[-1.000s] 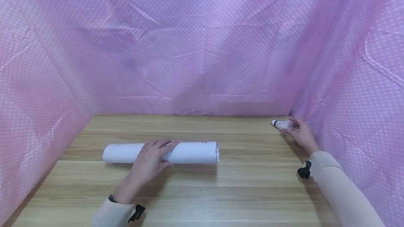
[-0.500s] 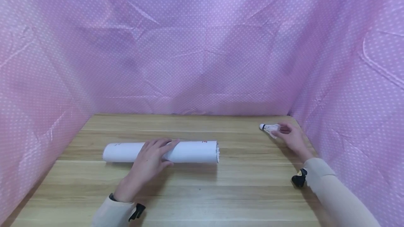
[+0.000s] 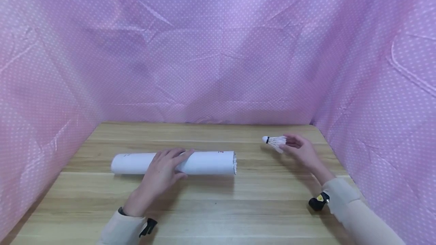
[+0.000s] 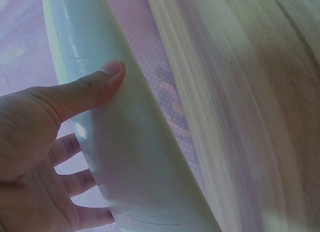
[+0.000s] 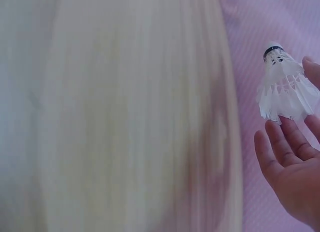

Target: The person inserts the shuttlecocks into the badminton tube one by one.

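A white shuttlecock tube lies crosswise on the wooden table, left of centre. My left hand grips it around the middle, thumb on the near side and fingers over the top; the left wrist view shows the thumb pressed along the tube's wall. To the right, my right hand pinches a white feather shuttlecock by its skirt, cork pointing left, held above the table. In the right wrist view, the shuttlecock shows its dark band, with the fingers at the feather edge. The tube's right end faces the shuttlecock.
The wood-grain table ends at a pink dotted cloth, which rises behind it and along both sides. A black clip-like piece sits at the right cuff, and a similar black piece at the left.
My right hand has carried the shuttlecock leftward, from the table's back right corner toward the tube. The left hand and the tube have stayed in place.
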### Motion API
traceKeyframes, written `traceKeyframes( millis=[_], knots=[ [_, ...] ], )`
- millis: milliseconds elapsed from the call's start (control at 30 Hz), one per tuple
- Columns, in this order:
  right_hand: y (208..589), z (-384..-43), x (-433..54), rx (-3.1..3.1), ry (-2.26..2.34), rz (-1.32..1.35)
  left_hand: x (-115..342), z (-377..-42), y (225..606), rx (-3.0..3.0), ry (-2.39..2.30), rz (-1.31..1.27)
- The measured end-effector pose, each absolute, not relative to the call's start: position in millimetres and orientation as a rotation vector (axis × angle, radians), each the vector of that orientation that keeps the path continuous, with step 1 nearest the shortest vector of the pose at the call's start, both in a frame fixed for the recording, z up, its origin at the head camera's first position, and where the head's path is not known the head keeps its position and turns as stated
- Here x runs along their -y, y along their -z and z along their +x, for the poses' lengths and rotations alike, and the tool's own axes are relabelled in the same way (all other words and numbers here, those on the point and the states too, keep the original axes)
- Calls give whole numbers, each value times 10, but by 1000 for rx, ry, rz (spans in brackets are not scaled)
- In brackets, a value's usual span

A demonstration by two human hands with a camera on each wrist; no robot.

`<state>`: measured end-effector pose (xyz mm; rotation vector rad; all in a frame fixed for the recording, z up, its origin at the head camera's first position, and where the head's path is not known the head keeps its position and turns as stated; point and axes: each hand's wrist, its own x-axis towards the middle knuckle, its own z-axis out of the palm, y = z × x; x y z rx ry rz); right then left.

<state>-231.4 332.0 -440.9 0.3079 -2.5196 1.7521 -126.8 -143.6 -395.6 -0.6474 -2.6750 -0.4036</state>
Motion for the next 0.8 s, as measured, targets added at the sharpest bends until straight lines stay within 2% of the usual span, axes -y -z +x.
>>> traceKeyframes(
  millis=[500,800],
  knots=[
    [4176,-1934,-2874,2446,-2032,387,1430,-1243,3919,2686,413,-627],
    [4097,-1738,-2723,2356,-2154,530,1444,-1237,3915,2699,415,-623]
  ],
)
